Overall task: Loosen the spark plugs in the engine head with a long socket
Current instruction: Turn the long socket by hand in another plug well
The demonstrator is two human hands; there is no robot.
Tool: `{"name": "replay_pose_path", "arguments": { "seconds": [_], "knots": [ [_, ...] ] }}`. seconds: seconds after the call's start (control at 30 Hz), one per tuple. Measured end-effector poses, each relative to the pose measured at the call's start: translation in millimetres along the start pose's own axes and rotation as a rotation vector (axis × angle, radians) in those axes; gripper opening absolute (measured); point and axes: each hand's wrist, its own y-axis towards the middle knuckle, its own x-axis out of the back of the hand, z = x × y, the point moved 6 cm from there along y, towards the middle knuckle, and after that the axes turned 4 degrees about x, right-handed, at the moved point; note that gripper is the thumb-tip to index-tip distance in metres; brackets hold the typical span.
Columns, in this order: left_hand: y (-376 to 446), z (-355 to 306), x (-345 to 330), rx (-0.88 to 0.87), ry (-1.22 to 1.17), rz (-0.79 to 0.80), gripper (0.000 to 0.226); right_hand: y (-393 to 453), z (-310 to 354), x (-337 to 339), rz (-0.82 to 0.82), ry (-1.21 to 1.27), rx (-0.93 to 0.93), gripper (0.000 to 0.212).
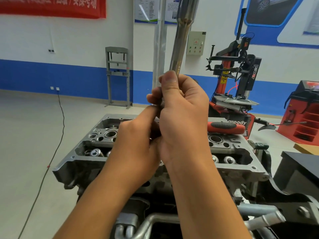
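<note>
A long shiny socket (pixel 181 42) rises steeply toward the camera, above the grey aluminium engine head (pixel 96 144). My right hand (pixel 181 121) grips its lower end, thumb pressed along the shaft. My left hand (pixel 138 145) sits just below and left, its fingers curled at the tool's bottom end; what they pinch there is hidden behind both hands. The head shows valve springs and bores on either side of my hands. The spark plugs are not visible.
A red and black tool handle (pixel 224 127) lies on the far right edge of the head. Behind stand a red tyre changer (pixel 238 80), a red wheel balancer (pixel 303 118) and a grey shop press (pixel 118 76). A black cable (pixel 60 121) crosses the floor at left.
</note>
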Motion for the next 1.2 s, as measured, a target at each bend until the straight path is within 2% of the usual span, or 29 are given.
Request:
{"name": "replay_pose_path", "arguments": {
  "seconds": [0.3, 0.37, 0.5, 0.57, 0.67, 0.77, 0.83, 0.9, 1.0, 1.1, 1.2],
  "knots": [
    [-8.0, 1.0, -1.0, -0.002, -0.095, -0.167, 0.058, -0.4, 17.2, -6.0, -0.040, 0.006, 0.052, 0.024],
    [-7.1, -4.5, 4.8, -0.049, -0.126, -0.215, 0.054, -2.5, 34.8, -7.5, -0.037, 0.023, 0.130, 0.022],
    [-2.2, -24.2, 21.1, -0.211, -0.164, -0.335, 0.027, -13.4, 82.4, -8.4, -0.006, 0.083, 0.418, 0.020],
    [1.5, -24.8, 17.4, -0.168, -0.189, -0.259, 0.011, -18.3, 89.3, -3.1, -0.047, 0.133, 0.444, 0.020],
    [-0.3, -23.1, 10.5, -0.108, -0.196, -0.153, 0.037, -16.3, 86.9, 14.2, -0.129, 0.289, 0.317, 0.026],
    [-14.6, -36.4, 3.1, -0.110, -0.117, -0.115, 0.032, -23.2, 85.2, 48.1, -0.252, 0.434, 0.155, 0.032],
    [-33.9, -53.3, -21.8, -0.076, -0.074, 0.032, 0.031, -42.4, 82.7, 91.2, -0.403, 0.433, 0.096, 0.033],
    [-59.0, -76.4, -60.6, -0.042, -0.009, 0.261, 0.035, -65.4, 84.3, 144.0, -0.588, 0.425, 0.055, 0.035],
    [-93.5, -122.1, -117.4, -0.083, 0.070, 0.500, 0.029, -96.8, 106.1, 221.2, -0.824, 0.384, -0.013, 0.038],
    [-118.6, -178.2, -165.0, -0.169, 0.036, 0.661, 0.020, -119.8, 151.1, 288.6, -0.941, 0.350, 0.016, 0.036],
    [-139.1, -246.1, -206.8, -0.192, -0.097, 0.736, 0.018, -143.9, 213.2, 350.0, -1.037, 0.271, 0.068, 0.033]
  ]
}}
